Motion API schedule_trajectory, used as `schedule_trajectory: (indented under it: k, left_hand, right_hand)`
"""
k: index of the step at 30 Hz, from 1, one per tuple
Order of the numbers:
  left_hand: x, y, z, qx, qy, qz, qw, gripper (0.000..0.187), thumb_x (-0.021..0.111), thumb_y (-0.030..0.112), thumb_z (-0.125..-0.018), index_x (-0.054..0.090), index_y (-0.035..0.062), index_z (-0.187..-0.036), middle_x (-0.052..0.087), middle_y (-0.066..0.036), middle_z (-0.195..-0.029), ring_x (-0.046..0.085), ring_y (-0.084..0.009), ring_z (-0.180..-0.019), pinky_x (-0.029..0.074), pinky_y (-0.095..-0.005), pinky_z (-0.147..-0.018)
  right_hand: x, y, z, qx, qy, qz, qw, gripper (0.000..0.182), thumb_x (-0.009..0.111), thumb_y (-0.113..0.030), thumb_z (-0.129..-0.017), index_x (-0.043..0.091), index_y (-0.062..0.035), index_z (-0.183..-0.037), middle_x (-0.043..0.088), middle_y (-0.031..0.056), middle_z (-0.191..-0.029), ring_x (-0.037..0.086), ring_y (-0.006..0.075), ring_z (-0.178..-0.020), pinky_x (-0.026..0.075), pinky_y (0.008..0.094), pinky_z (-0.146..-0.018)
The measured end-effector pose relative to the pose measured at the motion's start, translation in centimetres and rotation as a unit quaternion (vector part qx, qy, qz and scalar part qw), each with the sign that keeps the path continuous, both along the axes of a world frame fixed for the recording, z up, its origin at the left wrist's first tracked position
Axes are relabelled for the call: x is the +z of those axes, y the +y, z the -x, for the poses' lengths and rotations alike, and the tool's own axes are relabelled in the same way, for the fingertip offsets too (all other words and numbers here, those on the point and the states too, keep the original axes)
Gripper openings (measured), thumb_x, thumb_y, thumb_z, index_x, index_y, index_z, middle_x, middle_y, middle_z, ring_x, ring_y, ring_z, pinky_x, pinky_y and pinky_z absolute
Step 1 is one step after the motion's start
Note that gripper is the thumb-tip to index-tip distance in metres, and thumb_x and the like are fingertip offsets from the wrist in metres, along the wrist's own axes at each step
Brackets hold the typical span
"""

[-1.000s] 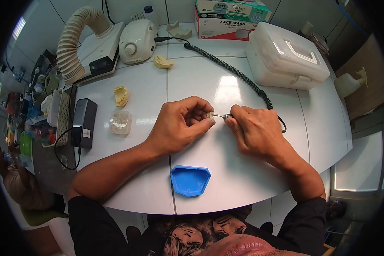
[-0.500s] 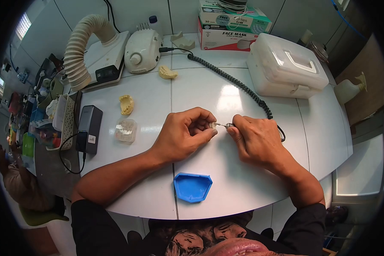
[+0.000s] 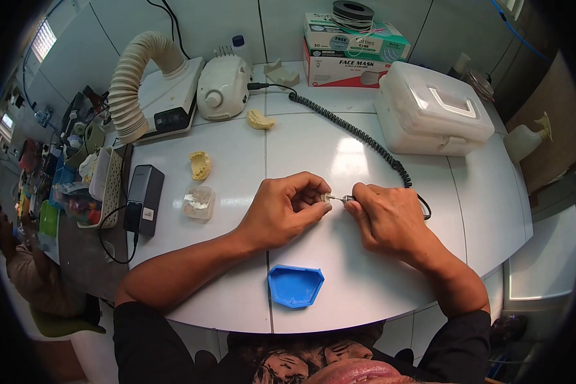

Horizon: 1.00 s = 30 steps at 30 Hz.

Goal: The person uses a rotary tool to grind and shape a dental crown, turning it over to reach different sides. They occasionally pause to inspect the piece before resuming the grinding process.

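Observation:
Between the thumb and fingers of my left hand [image 3: 280, 211] is a small whitish piece [image 3: 326, 198], mostly covered by the fingertips; its exact kind is too small to tell. My right hand [image 3: 390, 216] is closed around a rotary handpiece [image 3: 348, 198], whose thin bit points left and reaches the piece. Whether the bit touches it cannot be made out. A black coiled cord [image 3: 352, 131] runs from behind my right hand to a white control unit [image 3: 223, 89]. Nearer my body lies a shallow blue mold [image 3: 296, 271].
Two yellowish dental casts [image 3: 200, 166] and a small clear box [image 3: 198, 203] sit left of my hands. Behind stand a hose unit [image 3: 129, 89], mask boxes [image 3: 347, 68] and a white case [image 3: 432, 112]. A black power box [image 3: 144, 200] is at left; another person [image 3: 35, 275] sits beyond.
The whole view has shifted slightly, so everything appears a little lower and to the right. Both hands keep the same grip, with the bit still at the whitish piece.

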State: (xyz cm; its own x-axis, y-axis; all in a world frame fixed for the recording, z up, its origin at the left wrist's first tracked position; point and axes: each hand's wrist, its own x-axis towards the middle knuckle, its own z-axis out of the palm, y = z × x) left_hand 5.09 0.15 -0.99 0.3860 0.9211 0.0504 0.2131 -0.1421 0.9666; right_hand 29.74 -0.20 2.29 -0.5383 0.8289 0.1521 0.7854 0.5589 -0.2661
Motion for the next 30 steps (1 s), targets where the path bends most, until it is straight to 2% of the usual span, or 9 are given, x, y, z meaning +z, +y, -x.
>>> schedule_trajectory:
  k: [21,24,30]
  left_hand:
    - [-0.02,-0.02,-0.02,-0.004,-0.01,0.005,1.0,0.023,0.078,0.003,-0.099,0.071,-0.0031,-0.12,0.073,-0.002,-0.1,0.068,-0.0071,-0.09,0.057,-0.0237,-0.081]
    - [0.14,-0.16,-0.13,0.005,-0.012,0.0,1.0,0.023,0.078,0.003,-0.099,0.069,-0.0021,-0.12,0.072,-0.003,-0.103,0.067,-0.007,-0.093,0.057,-0.0241,-0.084]
    - [0.24,-0.04,0.02,0.012,-0.032,0.009,0.999,0.025,0.077,0.002,-0.1,0.067,0.0001,-0.123,0.069,-0.002,-0.104,0.065,-0.0071,-0.095,0.055,-0.0243,-0.086]
  right_hand:
    - [0.21,0.01,-0.11,-0.009,-0.003,0.012,1.0,0.035,0.059,-0.032,-0.11,0.063,-0.0046,-0.089,0.07,0.0156,-0.073,0.066,0.0422,-0.062,0.048,0.0518,-0.057]
    - [-0.09,0.26,-0.34,-0.014,0.048,0.002,0.999,0.035,0.058,-0.031,-0.11,0.062,-0.0043,-0.088,0.069,0.0168,-0.072,0.065,0.0435,-0.062,0.048,0.0527,-0.057]
    - [0.31,0.27,-0.4,-0.026,0.055,0.023,0.998,0.035,0.056,-0.03,-0.111,0.062,-0.0041,-0.088,0.067,0.0178,-0.071,0.064,0.0443,-0.062,0.048,0.0549,-0.058]
